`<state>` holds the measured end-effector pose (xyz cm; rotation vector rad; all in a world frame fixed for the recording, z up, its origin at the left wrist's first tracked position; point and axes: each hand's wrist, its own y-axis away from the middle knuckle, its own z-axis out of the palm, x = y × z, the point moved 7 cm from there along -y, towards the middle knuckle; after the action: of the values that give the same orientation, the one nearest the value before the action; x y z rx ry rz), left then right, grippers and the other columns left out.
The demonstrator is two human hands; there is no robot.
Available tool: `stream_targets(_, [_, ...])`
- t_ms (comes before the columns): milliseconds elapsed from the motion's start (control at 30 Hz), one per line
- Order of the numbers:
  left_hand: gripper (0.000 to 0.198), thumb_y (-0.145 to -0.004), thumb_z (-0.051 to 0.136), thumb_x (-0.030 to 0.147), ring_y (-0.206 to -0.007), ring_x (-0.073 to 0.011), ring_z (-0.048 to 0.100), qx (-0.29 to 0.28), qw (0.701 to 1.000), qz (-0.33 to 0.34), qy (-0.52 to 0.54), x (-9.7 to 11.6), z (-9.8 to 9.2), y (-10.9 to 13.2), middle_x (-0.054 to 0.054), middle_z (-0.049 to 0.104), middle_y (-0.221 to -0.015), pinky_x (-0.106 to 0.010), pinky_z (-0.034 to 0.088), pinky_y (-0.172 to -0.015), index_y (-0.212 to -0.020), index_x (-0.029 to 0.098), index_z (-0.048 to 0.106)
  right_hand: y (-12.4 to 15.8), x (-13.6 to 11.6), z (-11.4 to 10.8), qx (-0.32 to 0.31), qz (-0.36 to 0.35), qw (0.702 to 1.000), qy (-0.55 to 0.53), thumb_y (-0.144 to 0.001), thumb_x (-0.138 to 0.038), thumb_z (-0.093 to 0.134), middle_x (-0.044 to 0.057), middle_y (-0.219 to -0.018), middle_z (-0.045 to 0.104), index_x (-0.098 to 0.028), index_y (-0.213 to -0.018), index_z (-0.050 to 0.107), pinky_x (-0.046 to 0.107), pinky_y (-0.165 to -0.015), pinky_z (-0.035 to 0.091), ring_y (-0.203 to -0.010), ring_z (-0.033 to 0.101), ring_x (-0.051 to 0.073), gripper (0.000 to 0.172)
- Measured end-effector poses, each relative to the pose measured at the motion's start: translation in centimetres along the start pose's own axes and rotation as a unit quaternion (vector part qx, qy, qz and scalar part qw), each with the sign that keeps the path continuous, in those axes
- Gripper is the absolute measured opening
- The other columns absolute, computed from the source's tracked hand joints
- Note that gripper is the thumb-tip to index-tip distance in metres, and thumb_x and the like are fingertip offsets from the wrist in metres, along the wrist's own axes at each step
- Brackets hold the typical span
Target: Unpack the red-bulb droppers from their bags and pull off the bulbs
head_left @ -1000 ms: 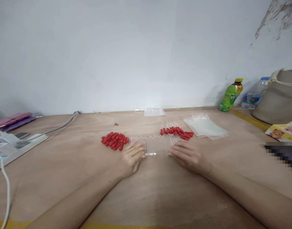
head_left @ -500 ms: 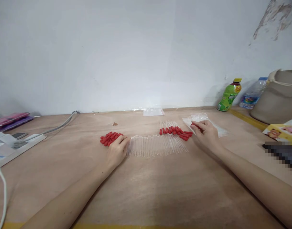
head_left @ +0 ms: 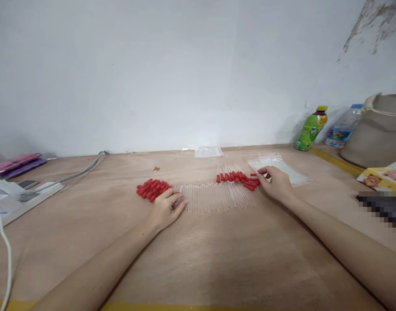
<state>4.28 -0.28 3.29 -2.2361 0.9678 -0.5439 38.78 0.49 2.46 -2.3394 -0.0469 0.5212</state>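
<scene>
A row of thin clear tubes (head_left: 209,198) lies side by side on the wooden table. My left hand (head_left: 168,207) rests at the row's left end, fingers apart, thumb over the tubes. Beside it is a pile of red rubber bulbs (head_left: 150,189). Behind the row's right part, several tubes with red bulbs (head_left: 232,176) lie together, and more red pieces (head_left: 250,185) sit at their right. My right hand (head_left: 271,181) pinches a small red-ended piece at its fingertips, beside a clear plastic bag (head_left: 293,173).
A green bottle (head_left: 311,128), a clear bottle (head_left: 343,125) and a grey bucket (head_left: 374,134) stand at the back right. A power strip (head_left: 45,192) with cables is at the left. A small plastic bag (head_left: 207,152) lies by the wall.
My left hand has opened and shifted slightly right over the tubes. My right hand has moved a little left and down, with the red piece now pointing left from its fingertips.
</scene>
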Motion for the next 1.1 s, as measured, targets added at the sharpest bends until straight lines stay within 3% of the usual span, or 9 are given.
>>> stream_targets(200, [0.028, -0.075, 0.057, 0.039, -0.079, -0.0178, 0.058, -0.009, 1.0, -0.006, 0.009, 0.4, -0.2, -0.4, -0.008, 0.058, -0.089, -0.031, 0.051, -0.069, -0.09, 0.016, 0.062, 0.3, -0.1, 0.2, -0.046, 0.017, 0.995, 0.081, -0.073, -0.03, 0.048, 0.004, -0.066, 0.062, -0.019, -0.075, 0.063, 0.033, -0.062, 0.036, -0.068, 0.051, 0.021, 0.018])
stream_targets(300, [0.029, -0.073, 0.059, 0.04, -0.083, -0.0203, 0.056, -0.008, 1.0, 0.003, 0.0, 0.7, -0.4, -0.4, -0.009, 0.058, -0.091, -0.035, 0.049, -0.073, -0.089, 0.015, 0.062, 0.4, -0.2, -0.2, -0.04, 0.035, 0.993, 0.108, -0.075, -0.034, 0.046, 0.004, -0.059, 0.059, -0.021, -0.074, 0.063, 0.034, -0.063, 0.034, -0.071, 0.051, 0.024, 0.021])
stream_targets(500, [0.027, -0.078, 0.055, 0.036, -0.098, -0.023, 0.052, -0.074, 0.997, 0.033, 0.0, 1.0, 0.1, -0.6, -0.01, 0.055, -0.105, -0.039, 0.046, -0.082, -0.097, 0.019, 0.061, -0.1, -0.7, -1.0, -0.016, 0.068, 0.995, 0.072, -0.077, -0.04, 0.047, 0.003, -0.072, 0.064, -0.021, -0.077, 0.064, 0.032, -0.062, 0.033, -0.068, 0.051, 0.021, 0.025])
stream_targets(667, [0.026, -0.081, 0.052, 0.036, -0.099, -0.0233, 0.052, -0.093, 0.994, 0.039, -0.035, 0.6, 0.5, -1.0, -0.01, 0.056, -0.106, -0.04, 0.044, -0.083, -0.097, 0.019, 0.062, -1.3, -3.2, 0.0, -0.058, 0.033, 0.995, 0.072, -0.075, -0.044, 0.049, 0.003, -0.072, 0.064, -0.024, -0.073, 0.068, 0.031, -0.063, 0.032, -0.074, 0.053, 0.021, 0.028])
stream_targets(833, [0.021, -0.082, 0.05, 0.031, -0.099, -0.0223, 0.051, -0.05, 0.995, 0.058, -0.061, 1.1, -0.3, -0.9, -0.008, 0.057, -0.102, -0.039, 0.042, -0.084, -0.095, 0.019, 0.062, -2.4, -5.0, 1.9, -0.106, 0.063, 0.988, 0.098, -0.074, -0.05, 0.046, 0.003, -0.069, 0.065, -0.026, -0.073, 0.07, 0.03, -0.062, 0.032, -0.075, 0.055, 0.022, 0.034])
stream_targets(1100, [0.017, -0.081, 0.051, 0.026, -0.099, -0.0219, 0.049, -0.026, 0.995, 0.071, -0.068, 1.5, -0.6, -0.9, -0.007, 0.058, -0.1, -0.038, 0.04, -0.084, -0.092, 0.02, 0.063, -2.8, -4.8, 3.7, -0.155, 0.132, 0.974, 0.096, -0.072, -0.044, 0.048, 0.002, -0.068, 0.067, -0.024, -0.067, 0.069, 0.028, -0.061, 0.034, -0.069, 0.058, 0.018, 0.03])
